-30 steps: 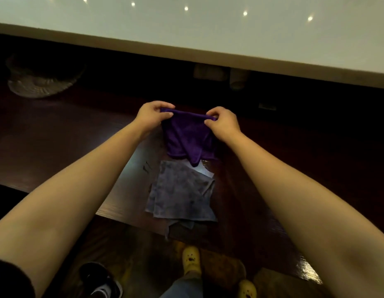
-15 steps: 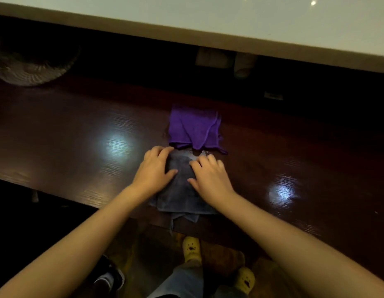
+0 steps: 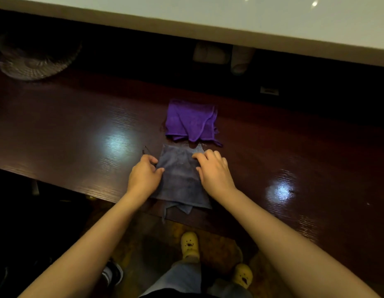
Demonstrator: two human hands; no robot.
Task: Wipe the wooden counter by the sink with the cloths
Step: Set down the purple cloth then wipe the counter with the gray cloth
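A folded grey cloth (image 3: pixel 179 177) lies at the front edge of the dark glossy wooden counter (image 3: pixel 79 130), one corner hanging over the edge. My left hand (image 3: pixel 143 177) pinches the cloth's left edge between thumb and fingers. My right hand (image 3: pixel 212 171) rests on its right side, fingers spread over the far right corner. A folded purple cloth (image 3: pixel 191 121) lies loose on the counter just beyond the grey one, touched by neither hand.
A woven basket (image 3: pixel 34 61) sits at the back left in shadow. A pale shelf or counter (image 3: pixel 229 20) overhangs the back, with pale objects (image 3: pixel 240 59) beneath it. Below the front edge are my yellow shoes (image 3: pixel 189 244) and a dark shoe (image 3: pixel 112 274).
The purple cloth, held up in both hands a second ago, now lies on the counter. Both hands came back to the grey cloth, and the left shifted to its left edge.
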